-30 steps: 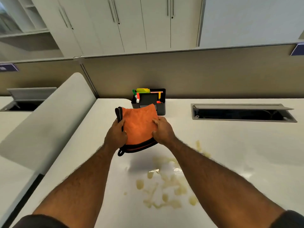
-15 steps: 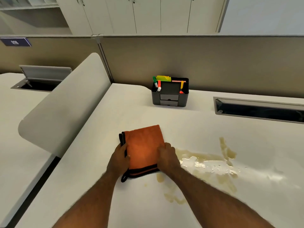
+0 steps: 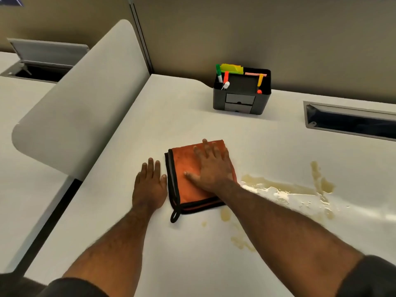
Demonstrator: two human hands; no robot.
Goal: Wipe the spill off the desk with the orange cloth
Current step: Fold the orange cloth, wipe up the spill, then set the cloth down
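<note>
The folded orange cloth (image 3: 182,181), edged in black with a small hanging loop, lies flat on the white desk (image 3: 171,116). My right hand (image 3: 211,166) rests palm-down on the cloth's right half, fingers spread. Just left of the cloth, my left hand (image 3: 150,185) lies flat on the bare desk, its thumb close to the cloth's edge. A yellowish spill (image 3: 285,191) spreads to the right from the cloth's right edge. Smaller drops (image 3: 225,215) lie below the cloth, partly hidden under my right forearm.
A black desk organiser (image 3: 242,99) with markers stands at the back against the partition. An open cable slot (image 3: 351,123) is set into the desk at the right. A rounded white divider panel (image 3: 81,103) borders the desk's left side, with a neighbouring desk beyond.
The cloth was held up in both hands, then lowered onto the desk left of the spill. Both hands have let go of its edges; the right now lies flat on top, the left beside it.
</note>
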